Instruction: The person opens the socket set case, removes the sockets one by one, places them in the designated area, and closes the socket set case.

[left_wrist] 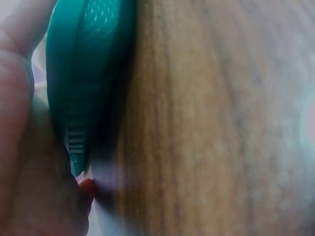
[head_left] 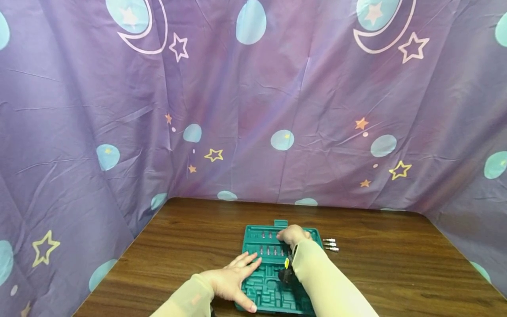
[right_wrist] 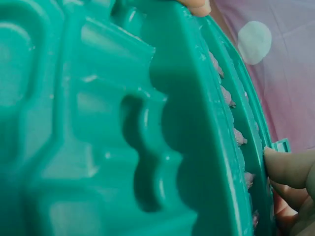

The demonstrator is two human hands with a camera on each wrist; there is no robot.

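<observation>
The left hand (head_left: 229, 281) lies flat on the near-left part of the green tool tray (head_left: 269, 290), fingers straight and spread, pressing on its moulded plastic. The left wrist view shows the tray's edge against the wooden table (head_left: 396, 264); the palm sits beside that edge.

The tray rests on the table, near the front edge and roughly midway across. It looks like thin, stiff, hollow plastic with shaped pockets, so it is probably light and apt to slide on the smooth wood unless held down. The raised rim and side walls look like the firmest places to take hold; the smooth ridges inside would give poor grip. Two rows of small metal bits sit in slots along its far part.

The right hand (head_left: 292, 235) reaches to the far rows, fingers curled down at the slots; in the right wrist view a fingertip (right_wrist: 288, 167) presses the tray's rim. Whether it pinches a bit cannot be told.

Three loose metal bits (head_left: 330, 245) lie just right of the tray.
</observation>
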